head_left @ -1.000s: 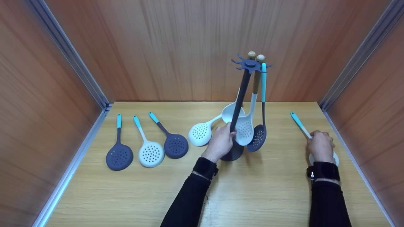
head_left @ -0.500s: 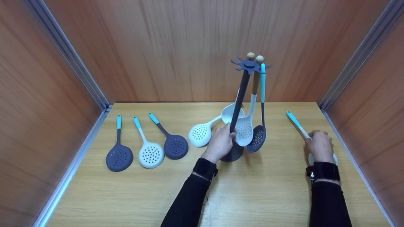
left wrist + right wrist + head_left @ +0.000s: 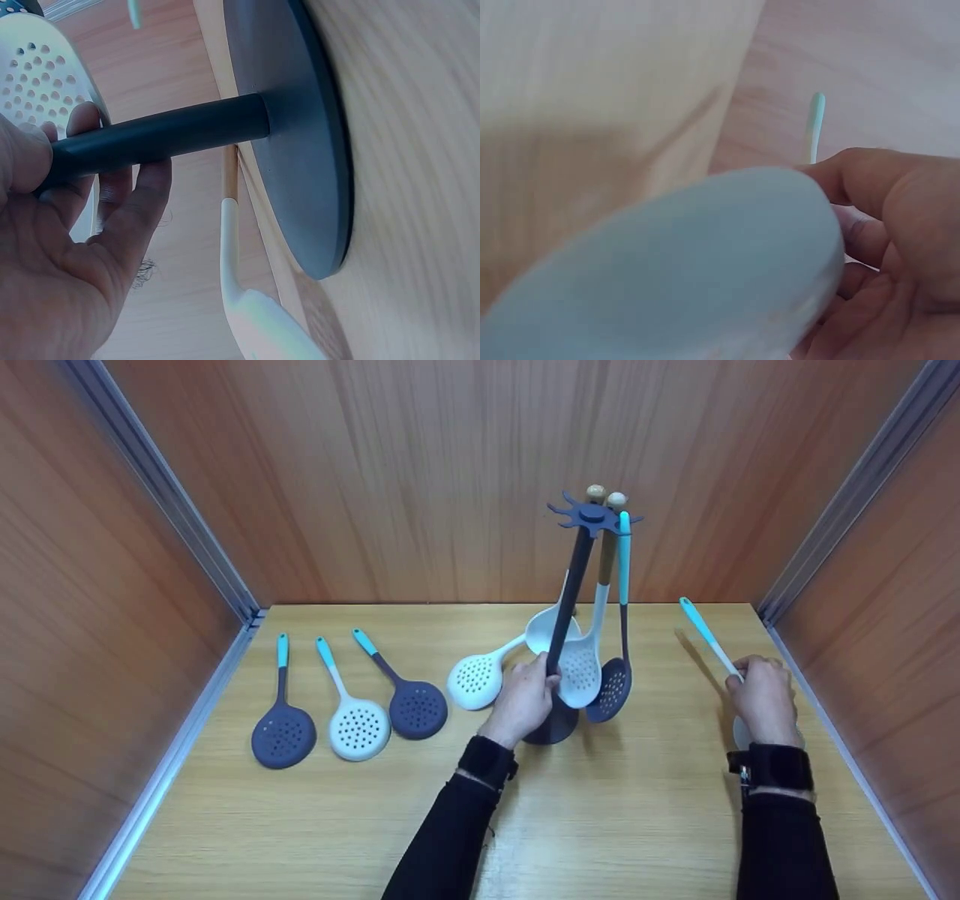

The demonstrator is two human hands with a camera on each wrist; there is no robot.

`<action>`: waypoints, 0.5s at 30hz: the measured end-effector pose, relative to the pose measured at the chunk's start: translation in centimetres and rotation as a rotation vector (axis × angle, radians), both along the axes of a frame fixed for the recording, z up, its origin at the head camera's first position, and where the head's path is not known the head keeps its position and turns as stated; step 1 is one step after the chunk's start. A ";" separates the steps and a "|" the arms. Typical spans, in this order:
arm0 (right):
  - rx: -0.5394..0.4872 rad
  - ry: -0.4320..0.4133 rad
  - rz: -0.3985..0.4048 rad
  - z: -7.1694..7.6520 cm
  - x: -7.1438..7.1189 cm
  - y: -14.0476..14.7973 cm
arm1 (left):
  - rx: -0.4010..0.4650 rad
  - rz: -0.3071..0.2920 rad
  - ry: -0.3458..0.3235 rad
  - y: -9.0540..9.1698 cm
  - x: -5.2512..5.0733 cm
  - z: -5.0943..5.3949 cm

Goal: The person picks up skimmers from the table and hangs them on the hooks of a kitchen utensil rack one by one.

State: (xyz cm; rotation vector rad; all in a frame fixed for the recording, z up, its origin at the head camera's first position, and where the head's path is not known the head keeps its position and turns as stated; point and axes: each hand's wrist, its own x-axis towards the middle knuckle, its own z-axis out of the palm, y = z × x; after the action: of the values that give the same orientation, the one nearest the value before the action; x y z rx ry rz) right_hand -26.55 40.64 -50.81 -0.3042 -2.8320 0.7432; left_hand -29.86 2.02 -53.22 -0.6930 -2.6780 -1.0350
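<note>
My left hand (image 3: pixel 521 697) grips the dark pole of a utensil stand (image 3: pixel 571 585), its fingers wrapped round the pole in the left wrist view. On the stand hang a white slotted spoon (image 3: pixel 581 671) and a dark skimmer (image 3: pixel 611 690) with a turquoise handle; a white ladle-like head (image 3: pixel 546 628) shows behind the pole. At the right, my right hand (image 3: pixel 765 701) holds a white kitchen spoon (image 3: pixel 709 636) with a turquoise handle, tilted up. Its broad, smooth head (image 3: pixel 705 255) fills the right wrist view; whether it has holes I cannot tell.
Left on the table lie a dark skimmer (image 3: pixel 283 735), a white skimmer (image 3: pixel 360 729) and another dark skimmer (image 3: pixel 418 709). A white perforated skimmer (image 3: pixel 475 681) lies close to my left hand. Wooden panels (image 3: pixel 450 480) wall the back and both sides.
My right hand has raised the white spoon's turquoise handle end off the table, and its shadow now falls apart from it. The left hand and the stand have hardly moved.
</note>
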 end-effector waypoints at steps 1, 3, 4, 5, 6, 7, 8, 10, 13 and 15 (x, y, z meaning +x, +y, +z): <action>0.000 0.015 0.007 0.2 0.1 -0.1 | 0.000 0.000 0.004 0.0 0.0 0.0; -0.006 0.041 0.016 0.7 0.2 -0.5 | 0.000 -0.001 0.010 0.0 0.0 -0.1; -0.006 0.056 0.019 0.9 0.3 -0.7 | 0.000 -0.001 0.010 0.0 0.0 -0.1; -0.008 0.071 0.022 1.2 0.4 -0.9 | -0.001 -0.001 0.008 0.0 0.1 -0.1; -0.009 0.083 0.023 1.4 0.4 -1.1 | -0.002 0.000 0.005 0.0 0.1 -0.1; -0.011 0.097 0.024 1.6 0.5 -1.3 | -0.003 0.000 -0.001 0.0 0.1 -0.1; -0.013 0.106 0.024 1.9 0.6 -1.5 | -0.004 0.000 -0.008 0.0 0.1 0.0; -0.018 0.119 0.023 2.4 0.8 -1.8 | -0.008 0.002 -0.022 0.0 0.1 0.0; -0.032 0.135 0.024 3.2 1.1 -2.4 | -0.022 0.006 -0.037 0.0 0.0 0.0; -0.044 0.147 0.024 3.7 1.3 -2.7 | -0.033 0.008 -0.034 0.0 0.0 0.0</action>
State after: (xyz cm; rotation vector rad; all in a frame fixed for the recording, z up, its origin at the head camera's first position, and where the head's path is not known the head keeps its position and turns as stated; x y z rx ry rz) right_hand -25.22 37.96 -47.07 -0.2129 -2.6890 0.7989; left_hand -29.88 2.06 -53.23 -0.6760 -2.7301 -1.0122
